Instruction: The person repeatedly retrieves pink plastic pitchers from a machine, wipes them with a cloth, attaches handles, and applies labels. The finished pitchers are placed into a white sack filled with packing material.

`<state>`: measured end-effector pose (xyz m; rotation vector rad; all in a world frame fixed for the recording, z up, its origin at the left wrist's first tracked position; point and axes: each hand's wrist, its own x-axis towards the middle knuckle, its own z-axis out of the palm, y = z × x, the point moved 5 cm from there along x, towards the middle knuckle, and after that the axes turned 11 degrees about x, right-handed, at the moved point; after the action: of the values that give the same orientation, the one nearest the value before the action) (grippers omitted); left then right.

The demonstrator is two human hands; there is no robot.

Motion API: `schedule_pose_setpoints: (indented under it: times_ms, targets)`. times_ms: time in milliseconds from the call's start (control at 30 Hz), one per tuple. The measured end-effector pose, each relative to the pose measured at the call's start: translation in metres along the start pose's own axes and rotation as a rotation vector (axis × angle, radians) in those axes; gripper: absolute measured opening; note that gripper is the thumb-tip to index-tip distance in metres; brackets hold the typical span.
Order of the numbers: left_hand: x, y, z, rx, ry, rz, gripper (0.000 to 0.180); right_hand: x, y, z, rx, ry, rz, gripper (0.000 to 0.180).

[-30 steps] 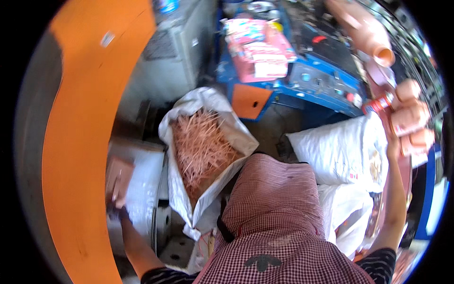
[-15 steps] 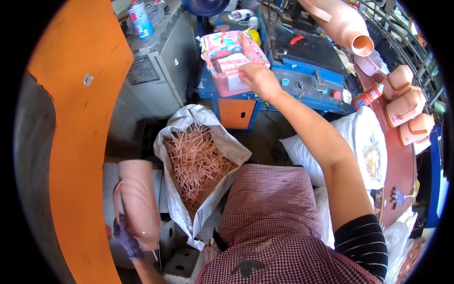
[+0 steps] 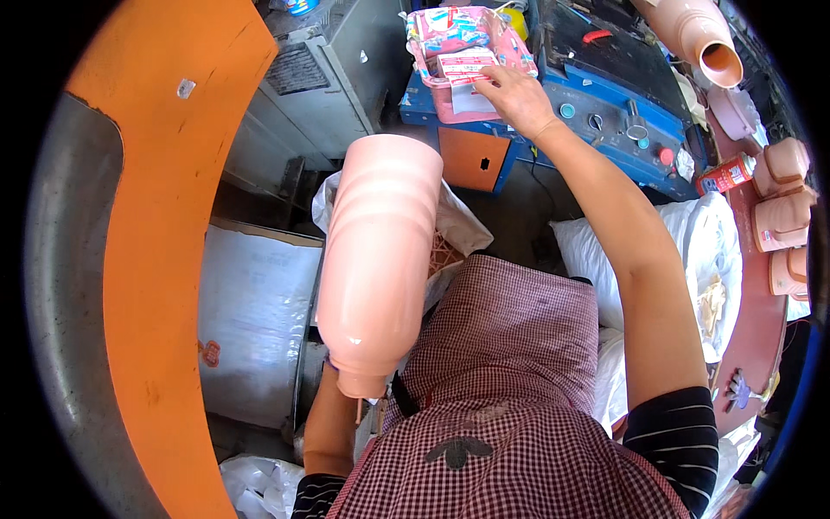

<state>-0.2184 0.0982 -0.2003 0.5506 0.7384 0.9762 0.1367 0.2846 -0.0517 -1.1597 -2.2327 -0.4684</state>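
Note:
A glossy pink plastic jug body [image 3: 380, 251], its narrow neck pointing down toward me, hangs in front of my lap. My left hand [image 3: 331, 366] is mostly hidden behind it; only a bit of purple glove shows near the neck, and the hand supports the jug from beneath. A thin pink strand dangles from the neck. My right hand [image 3: 519, 102], bare, reaches far forward to a pink basket [image 3: 529, 62]. Its fingers are bent and closed at the edge of a red-and-white label sheet [image 3: 467, 65] lying on the basket's rim.
A white sack [image 3: 471, 227] of pink plastic scraps stands behind the jug. An orange machine panel [image 3: 164, 259] rises at left. Blue machinery with knobs [image 3: 596, 121] is ahead. At right, several pink jugs [image 3: 782, 221] and a red spray can [image 3: 724, 175] stand on a reddish table [image 3: 745, 346].
The jug has come from the lower left to in front of my lap, its handle turned out of sight. My right hand remains at the label sheet; the whole view has shifted.

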Motion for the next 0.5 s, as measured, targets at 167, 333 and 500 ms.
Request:
schedule_pose_setpoints:
  times_ms: [167, 333, 500]
  targets:
    - [-0.004, 0.03, 0.004, 0.467, 0.155, 0.038, 0.057, -0.03, -0.016, -0.015, 0.039, 0.073, -0.026, 0.023]
    - [-0.014, 0.051, -0.001, 0.535, 0.297, -0.005, 0.047, -0.136, -0.079, -0.063, 0.554, 0.097, 0.497, 0.013]
    - [-0.01, 0.061, 0.029, 0.709, 0.316, 0.183, 0.034, -0.271, -0.08, -0.07, 1.134, 0.416, 1.38, 0.011]
